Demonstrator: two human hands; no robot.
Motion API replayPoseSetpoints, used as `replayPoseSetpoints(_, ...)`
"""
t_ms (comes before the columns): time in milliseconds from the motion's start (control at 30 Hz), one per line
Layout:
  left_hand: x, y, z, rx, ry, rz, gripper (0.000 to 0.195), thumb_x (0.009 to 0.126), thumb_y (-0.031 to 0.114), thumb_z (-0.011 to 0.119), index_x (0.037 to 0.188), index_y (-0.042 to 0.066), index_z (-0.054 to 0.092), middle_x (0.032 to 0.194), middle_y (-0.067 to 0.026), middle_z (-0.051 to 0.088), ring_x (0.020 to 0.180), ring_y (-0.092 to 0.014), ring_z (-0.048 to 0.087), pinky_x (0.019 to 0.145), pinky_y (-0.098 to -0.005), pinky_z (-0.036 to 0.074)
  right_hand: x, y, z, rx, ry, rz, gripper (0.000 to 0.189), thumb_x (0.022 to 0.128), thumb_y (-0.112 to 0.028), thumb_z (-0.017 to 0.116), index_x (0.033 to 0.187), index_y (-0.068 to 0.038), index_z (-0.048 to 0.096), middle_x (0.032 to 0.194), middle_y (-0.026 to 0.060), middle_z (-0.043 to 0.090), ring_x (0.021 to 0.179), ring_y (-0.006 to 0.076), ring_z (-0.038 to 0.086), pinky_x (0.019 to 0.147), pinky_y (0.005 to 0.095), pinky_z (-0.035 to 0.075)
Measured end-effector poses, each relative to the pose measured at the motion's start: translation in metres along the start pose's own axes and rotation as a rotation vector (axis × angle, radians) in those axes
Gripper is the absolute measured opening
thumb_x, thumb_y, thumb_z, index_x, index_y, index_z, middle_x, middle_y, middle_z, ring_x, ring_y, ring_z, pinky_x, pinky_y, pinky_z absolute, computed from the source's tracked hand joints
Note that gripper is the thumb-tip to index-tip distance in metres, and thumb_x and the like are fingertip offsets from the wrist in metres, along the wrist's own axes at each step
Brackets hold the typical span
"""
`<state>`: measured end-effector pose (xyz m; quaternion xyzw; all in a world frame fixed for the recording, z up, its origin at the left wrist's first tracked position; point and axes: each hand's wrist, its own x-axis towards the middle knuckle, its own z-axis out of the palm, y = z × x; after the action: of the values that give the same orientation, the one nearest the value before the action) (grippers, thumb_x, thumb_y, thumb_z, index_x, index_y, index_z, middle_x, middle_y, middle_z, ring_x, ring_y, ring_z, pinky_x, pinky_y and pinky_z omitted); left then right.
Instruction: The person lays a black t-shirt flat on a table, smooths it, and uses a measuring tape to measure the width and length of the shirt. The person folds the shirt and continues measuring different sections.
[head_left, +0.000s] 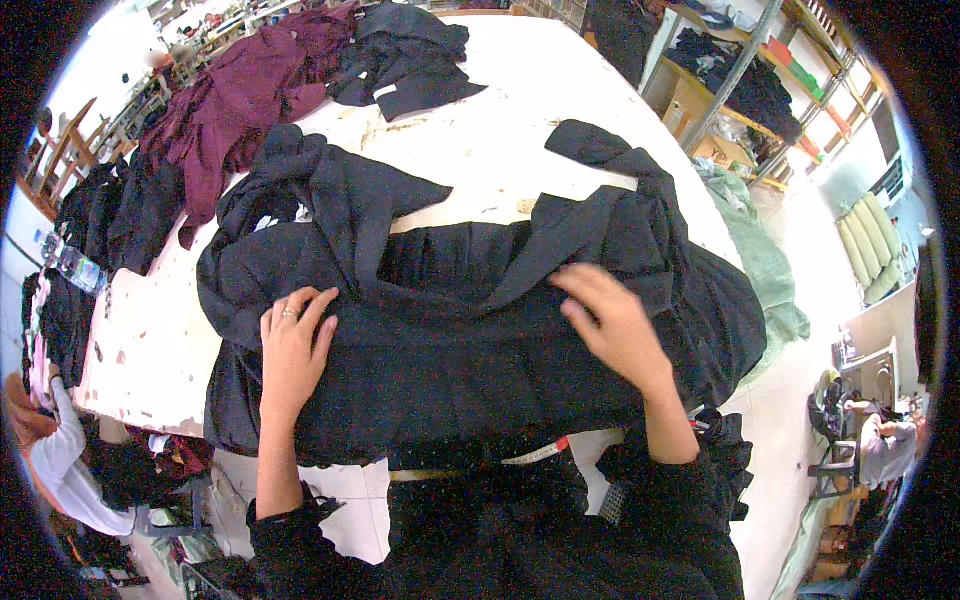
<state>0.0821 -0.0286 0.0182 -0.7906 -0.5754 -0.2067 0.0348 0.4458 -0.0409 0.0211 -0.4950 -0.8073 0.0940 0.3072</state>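
Observation:
Spread in front of me on the white table (517, 142) is a black garment (465, 382), with pleats or folds showing inside its opening. My left hand (296, 345), wearing a ring, rests on the left part of the cloth with its fingers bent and thumb apart. Over the right side, my right hand (619, 322) is slightly blurred, its fingertips by the folded edge of the opening and the thumb spread. I see no cloth pinched in either hand. One sleeve-like piece (592, 146) stretches away at the upper right, and the near part of the garment hangs over the table edge.
Maroon garments (247, 90) and another black garment (409, 56) lie at the far left and back. A plastic bottle (71, 262) is by the left edge, near another person (67, 457). Shelves (720, 97) and a green sack (750, 255) stand right. A measuring tape (536, 453) hangs near my waist.

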Motion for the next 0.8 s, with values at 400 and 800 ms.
replayPoseSetpoints(400, -0.034, -0.075, -0.002, -0.467, 0.029, -0.401, 0.018, 0.084, 0.013, 0.058, 0.095, 0.002, 0.066, 0.121, -0.0167, 0.055, 0.121, -0.029, 0.045, 0.102, -0.0362, 0.032, -0.032, 0.040, -0.024, 0.129, 0.022, 0.467, 0.027, 0.088, -0.019, 0.052, 0.110, -0.007, 0.061, 0.127, 0.0171, 0.049, 0.122, 0.0316, 0.042, 0.103, 0.0393, 0.031)
replayPoseSetpoints(800, -0.026, -0.051, -0.015, -0.255, 0.040, -0.165, 0.013, 0.073, 0.004, 0.065, 0.085, 0.001, 0.063, 0.105, -0.0147, 0.059, 0.099, -0.033, 0.056, 0.088, -0.0368, 0.043, -0.017, 0.009, -0.003, -0.297, 0.027, 0.344, 0.010, 0.077, -0.009, 0.060, 0.086, -0.010, 0.057, 0.097, 0.0095, 0.053, 0.096, 0.0293, 0.053, 0.083, 0.0439, 0.041)
